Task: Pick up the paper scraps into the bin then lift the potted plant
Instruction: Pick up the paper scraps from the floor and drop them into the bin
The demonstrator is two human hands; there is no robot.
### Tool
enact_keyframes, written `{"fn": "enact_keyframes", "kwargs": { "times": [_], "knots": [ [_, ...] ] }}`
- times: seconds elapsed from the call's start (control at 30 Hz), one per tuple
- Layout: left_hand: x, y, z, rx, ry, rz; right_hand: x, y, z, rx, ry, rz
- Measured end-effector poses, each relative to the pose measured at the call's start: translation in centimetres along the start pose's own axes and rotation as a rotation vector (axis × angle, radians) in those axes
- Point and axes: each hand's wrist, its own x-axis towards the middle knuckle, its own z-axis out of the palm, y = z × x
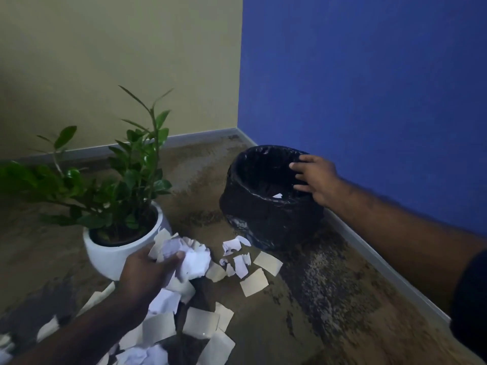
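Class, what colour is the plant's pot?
White; the pot shows plainly in the head view.

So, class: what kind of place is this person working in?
Probably an indoor room corner, perhaps an office: carpeted floor, a blue wall meeting a beige wall with skirting, a lined bin and a potted plant.

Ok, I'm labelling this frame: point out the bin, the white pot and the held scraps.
bin (263, 217): head view, front wall of black liner.
white pot (105, 255): head view, front of bowl.
held scraps (193, 262): head view, crumpled white bunch.
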Motion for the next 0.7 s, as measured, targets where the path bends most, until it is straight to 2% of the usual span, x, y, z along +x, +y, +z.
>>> {"fn": "enact_keyframes", "kwargs": {
  "times": [0.23,0.33,0.43,0.5,0.6,0.7],
  "knots": [
    [1.3,7.8,5.3,-0.212,-0.093,-0.024,-0.9,0.7,0.3,-0.032,-0.031,-0.082],
    [2.6,12.3,8.8,-0.482,-0.083,-0.1,-0.8,0.4,0.2,-0.033,0.038,-0.15],
    [4.2,16.0,12.5,-0.629,-0.118,-0.068,-0.5,-0.1,0.2,-0.015,0.066,-0.168],
    [4.9,17.4,14.4,-0.564,-0.229,-0.03,-0.4,-0.2,0.1,0.008,0.059,-0.159],
    [5.5,18.1,15.8,-0.369,-0.477,-0.022,0.0,-0.2,-0.3,0.041,0.057,-0.132],
    [5.6,17.5,15.6,-0.308,-0.512,-0.018,0.1,-0.1,-0.8,0.046,0.071,-0.125]
  ]
}}
